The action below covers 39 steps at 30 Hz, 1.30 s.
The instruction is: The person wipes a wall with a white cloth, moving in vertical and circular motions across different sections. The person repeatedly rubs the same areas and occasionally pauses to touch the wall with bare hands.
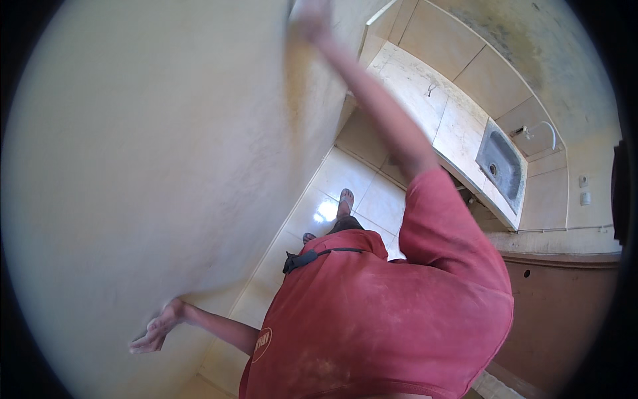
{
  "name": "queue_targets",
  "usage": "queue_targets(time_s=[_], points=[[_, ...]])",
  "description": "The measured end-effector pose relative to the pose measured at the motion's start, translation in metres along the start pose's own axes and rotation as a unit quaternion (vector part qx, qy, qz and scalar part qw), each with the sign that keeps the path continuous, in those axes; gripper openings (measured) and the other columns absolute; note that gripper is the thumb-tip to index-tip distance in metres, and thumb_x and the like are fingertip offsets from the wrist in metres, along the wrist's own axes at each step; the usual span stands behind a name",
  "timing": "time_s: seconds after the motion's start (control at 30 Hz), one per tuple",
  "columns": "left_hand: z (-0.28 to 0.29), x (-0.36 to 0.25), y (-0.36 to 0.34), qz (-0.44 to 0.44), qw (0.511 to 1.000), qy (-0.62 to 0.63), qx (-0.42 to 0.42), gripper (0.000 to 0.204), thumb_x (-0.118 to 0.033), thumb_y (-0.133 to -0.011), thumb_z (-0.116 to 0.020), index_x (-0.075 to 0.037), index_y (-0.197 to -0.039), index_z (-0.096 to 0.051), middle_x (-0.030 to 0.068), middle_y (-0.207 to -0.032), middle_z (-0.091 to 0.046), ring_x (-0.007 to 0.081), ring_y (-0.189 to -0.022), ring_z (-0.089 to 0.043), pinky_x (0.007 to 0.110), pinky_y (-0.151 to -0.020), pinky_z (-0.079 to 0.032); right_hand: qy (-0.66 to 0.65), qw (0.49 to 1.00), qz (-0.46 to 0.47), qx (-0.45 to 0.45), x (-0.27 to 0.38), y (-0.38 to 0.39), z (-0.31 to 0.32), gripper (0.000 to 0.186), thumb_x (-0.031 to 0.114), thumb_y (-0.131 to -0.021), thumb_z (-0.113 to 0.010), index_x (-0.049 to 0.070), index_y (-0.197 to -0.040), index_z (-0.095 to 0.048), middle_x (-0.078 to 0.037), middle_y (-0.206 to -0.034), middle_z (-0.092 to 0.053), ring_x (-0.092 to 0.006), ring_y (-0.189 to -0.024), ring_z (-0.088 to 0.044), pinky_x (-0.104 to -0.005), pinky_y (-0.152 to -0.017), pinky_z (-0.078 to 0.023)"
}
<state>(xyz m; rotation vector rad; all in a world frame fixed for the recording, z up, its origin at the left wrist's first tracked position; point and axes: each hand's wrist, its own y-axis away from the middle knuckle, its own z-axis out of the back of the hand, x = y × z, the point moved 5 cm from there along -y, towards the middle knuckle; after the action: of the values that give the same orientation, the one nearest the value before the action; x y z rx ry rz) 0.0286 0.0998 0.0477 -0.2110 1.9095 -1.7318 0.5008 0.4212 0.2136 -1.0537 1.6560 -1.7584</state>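
Pale wall (146,173) fills your left side, with both hands near it. Red shirt (379,306) spans lower middle. Tiled worktop (458,137) with metal sink (508,163) at right. Hands well apart: right hand (312,18) raised high, blurred, can't tell grip; left hand (158,328) low, fingers stretched out. Smallest: round emblem (262,344) with pale lettering on shirt.

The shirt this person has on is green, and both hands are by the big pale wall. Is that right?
Not quite: the shirt is red, not green, as the head view shows. The rest is right: the left hand and the right hand are both by the big pale wall.
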Motion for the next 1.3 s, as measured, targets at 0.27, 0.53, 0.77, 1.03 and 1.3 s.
queue_targets(time_s=[0.27,0.53,0.77,1.03,1.3], points=[[-0.009,-0.008,-0.01,-0.074,0.995,-0.054,0.029,0.064,-0.042,-0.106,-0.015,0.001,-0.151,-0.032,0.022,-0.153,-0.034,0.0371,-0.139,-0.029,0.05,-0.108,-0.024,0.04,0.993,-0.01,0.108,0.051,0.075,-0.011,0.073,0.011,-0.092,-0.046,-0.004,-0.156,-0.015,-0.025,-0.164,-0.001,-0.0457,-0.151,0.001,-0.0576,-0.12,0.001],[-0.006,-0.007,-0.006,-0.02,0.999,-0.043,-0.018,0.065,-0.043,-0.106,-0.016,0.001,-0.151,-0.033,0.0216,-0.152,-0.037,0.037,-0.138,-0.032,0.05,-0.108,-0.026,0.093,0.996,0.0,0.005,-0.091,-0.143,0.028,0.07,0.009,-0.095,-0.041,-0.005,-0.156,-0.009,-0.025,-0.164,-0.001,-0.0411,-0.152,0.002,-0.0518,-0.122,0.002],[0.01,0.001,-0.004,0.01,0.998,-0.036,-0.055,0.065,-0.042,-0.107,-0.016,0.002,-0.15,-0.035,0.0214,-0.151,-0.039,0.0369,-0.138,-0.035,0.049,-0.108,-0.027,-0.014,0.987,-0.083,0.136,0.101,0.054,-0.008,0.076,0.01,-0.094,-0.043,-0.004,-0.157,-0.002,-0.023,-0.165,0.007,-0.0364,-0.153,0.007,-0.0477,-0.121,0.006],[0.019,-0.001,-0.012,-0.042,0.997,-0.013,-0.06,0.064,-0.041,-0.107,-0.019,0.004,-0.153,-0.027,0.0263,-0.159,-0.024,0.0441,-0.143,-0.023,0.058,-0.111,-0.021,0.059,0.997,-0.008,-0.044,-0.048,-0.142,0.016,0.07,0.016,-0.095,-0.049,-0.006,-0.154,-0.018,-0.028,-0.162,-0.008,-0.0461,-0.15,-0.009,-0.0532,-0.122,-0.01],[0.011,-0.018,-0.021,0.01,0.997,0.044,-0.06,0.06,-0.036,-0.108,-0.02,0.003,-0.152,-0.03,0.0275,-0.158,-0.027,0.045,-0.143,-0.027,0.059,-0.112,-0.019,0.361,0.921,0.142,-0.026,-0.218,-0.249,0.068,0.075,0.003,-0.082,-0.048,-0.011,-0.151,-0.021,-0.038,-0.157,-0.011,-0.0531,-0.147,-0.011,-0.0561,-0.121,-0.014]])
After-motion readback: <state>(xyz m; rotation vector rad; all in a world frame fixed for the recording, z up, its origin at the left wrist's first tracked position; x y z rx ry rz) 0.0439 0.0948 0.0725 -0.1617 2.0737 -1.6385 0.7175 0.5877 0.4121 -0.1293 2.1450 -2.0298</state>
